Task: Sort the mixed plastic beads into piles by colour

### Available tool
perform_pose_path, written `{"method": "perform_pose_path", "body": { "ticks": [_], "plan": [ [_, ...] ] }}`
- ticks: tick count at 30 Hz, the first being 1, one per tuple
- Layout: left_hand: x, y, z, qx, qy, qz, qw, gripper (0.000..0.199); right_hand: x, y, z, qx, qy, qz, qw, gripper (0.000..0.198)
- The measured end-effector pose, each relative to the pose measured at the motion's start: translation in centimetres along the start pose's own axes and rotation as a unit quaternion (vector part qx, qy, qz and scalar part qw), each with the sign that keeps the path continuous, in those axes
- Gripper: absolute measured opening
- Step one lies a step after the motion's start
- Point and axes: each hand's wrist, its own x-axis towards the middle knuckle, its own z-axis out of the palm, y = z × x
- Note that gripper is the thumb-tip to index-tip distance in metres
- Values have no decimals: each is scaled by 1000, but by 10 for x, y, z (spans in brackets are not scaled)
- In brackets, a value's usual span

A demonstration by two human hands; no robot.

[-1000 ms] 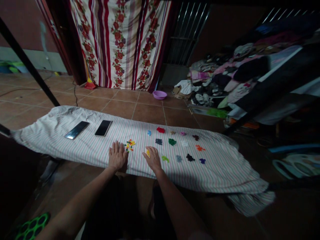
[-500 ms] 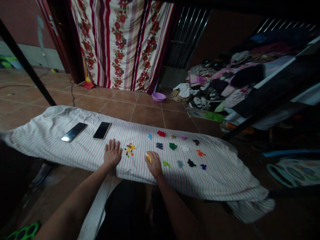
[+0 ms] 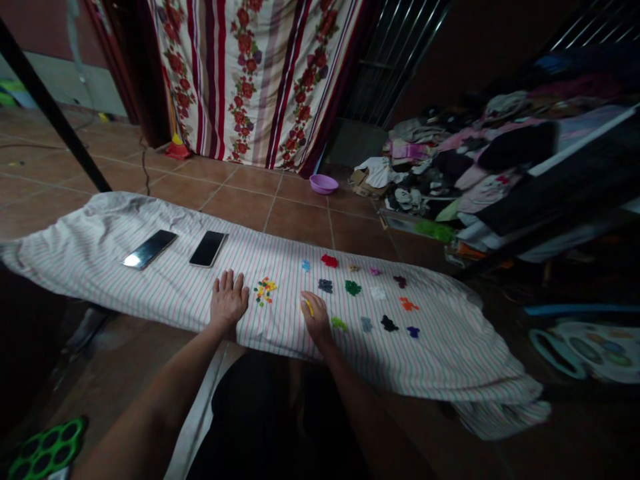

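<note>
Resting flat on the striped cloth, the left hand lies palm down with its fingers spread, holding nothing, just left of a small mixed heap of coloured pieces; it seems to steady the cloth beside that heap. The right hand sits a little further right, fingers curled together over some yellow pieces that peek out at its thumb side, though whether it truly pinches one or only covers them cannot be told from this head view. Beyond it, little piles lie apart from one another in loose rows, each of one colour: a red pile, a green pile, an orange pile, a black pile and others, which suggests the pieces are laid out by colour from the mixed heap. Two phones lie face up and dark at the far left of the cloth, well away from the pieces. Behind, a flowered curtain hangs, a purple bowl stands on the tiled floor, and clothes are heaped at the right. No writing or brand can be read anywhere.
</note>
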Motion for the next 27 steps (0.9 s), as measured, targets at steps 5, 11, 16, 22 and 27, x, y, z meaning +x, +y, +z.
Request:
{"method": "perform_pose_path", "body": {
  "ticks": [5, 11, 16, 22, 27],
  "plan": [
    [0, 0, -2, -8, 4, -5, 1000, 52, 16, -16, -1, 1, 17, -23, 1000, 31],
    [-1, 1, -3, -9, 20, -10, 1000, 50, 32, -48, 19, -29, -93, -68, 993, 21],
    [-2, 0, -1, -24, 28, -9, 999, 49, 36, -71, 38, -73, -151, -74, 983, 17],
    [-2, 0, 2, -26, 35, -10, 999, 49, 40, -88, 45, -163, -190, -61, 966, 16],
    [-2, 1, 1, -6, 44, -5, 999, 47, 38, -91, 47, -192, -191, -49, 961, 19]
  ]
}}
